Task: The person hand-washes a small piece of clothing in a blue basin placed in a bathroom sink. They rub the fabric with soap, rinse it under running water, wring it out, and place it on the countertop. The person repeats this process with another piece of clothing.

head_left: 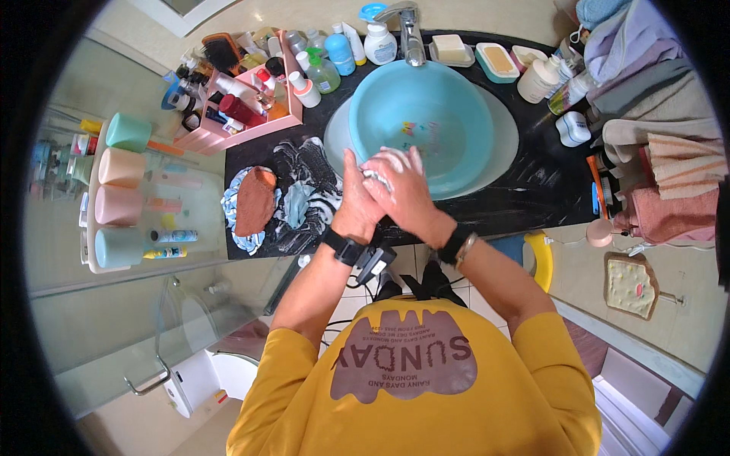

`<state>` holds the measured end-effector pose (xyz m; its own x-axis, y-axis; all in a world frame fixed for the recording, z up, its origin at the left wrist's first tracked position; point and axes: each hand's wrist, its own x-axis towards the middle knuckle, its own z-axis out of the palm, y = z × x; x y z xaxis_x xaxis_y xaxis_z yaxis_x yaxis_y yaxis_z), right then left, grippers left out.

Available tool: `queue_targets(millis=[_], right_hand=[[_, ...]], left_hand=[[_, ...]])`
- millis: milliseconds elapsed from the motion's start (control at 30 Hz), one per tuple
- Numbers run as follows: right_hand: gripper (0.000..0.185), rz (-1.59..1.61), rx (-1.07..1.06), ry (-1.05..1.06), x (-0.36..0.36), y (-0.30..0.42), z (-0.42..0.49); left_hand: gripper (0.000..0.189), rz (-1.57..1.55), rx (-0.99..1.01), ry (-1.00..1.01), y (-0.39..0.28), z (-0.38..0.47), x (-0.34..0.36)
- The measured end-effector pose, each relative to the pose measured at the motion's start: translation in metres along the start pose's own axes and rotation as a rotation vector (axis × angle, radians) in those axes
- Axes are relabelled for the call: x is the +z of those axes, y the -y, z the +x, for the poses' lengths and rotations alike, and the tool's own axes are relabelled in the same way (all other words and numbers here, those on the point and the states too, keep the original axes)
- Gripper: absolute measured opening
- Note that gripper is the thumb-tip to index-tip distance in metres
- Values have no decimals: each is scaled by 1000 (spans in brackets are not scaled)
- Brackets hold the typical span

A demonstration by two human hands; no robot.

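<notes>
My left hand (362, 196) and my right hand (402, 191) are pressed together, palm to palm, at the near edge of a light blue plastic basin (422, 168). White lather coats the fingers, and whether a small item lies between the palms cannot be told. The basin sits in the white oval sink (505, 131) under a chrome faucet (409, 34). To the left of my hands, a wet light blue cloth (297, 204) lies on the foam-smeared black counter (456, 214). Beside it, a reddish-brown cloth (255, 202) rests on a blue-and-white striped one (250, 242).
A pink organizer (245, 134) full of bottles and a hairbrush (221, 54) stands at the back left. Pump bottles (323, 74) and soap dishes (497, 61) line the back. Towels (678, 211) hang at the right; a glass panel (137, 285) bounds the left.
</notes>
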<state>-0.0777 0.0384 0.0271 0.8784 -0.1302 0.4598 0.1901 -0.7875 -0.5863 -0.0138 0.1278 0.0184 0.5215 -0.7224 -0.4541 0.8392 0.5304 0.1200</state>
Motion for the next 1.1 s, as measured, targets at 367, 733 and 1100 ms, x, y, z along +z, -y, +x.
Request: queue_targets(millis=[367,733,1100], right_hand=[[39,147,233,-46,-6,-28,26],[31,34,151,104,27,-15,47],[37,831,439,504,91,-2,72]], left_hand=[[60,238,198,-75,20,48,4],[53,282,300,-126,-10,43,-26],[25,552,198,-13,-116,-50,-50]])
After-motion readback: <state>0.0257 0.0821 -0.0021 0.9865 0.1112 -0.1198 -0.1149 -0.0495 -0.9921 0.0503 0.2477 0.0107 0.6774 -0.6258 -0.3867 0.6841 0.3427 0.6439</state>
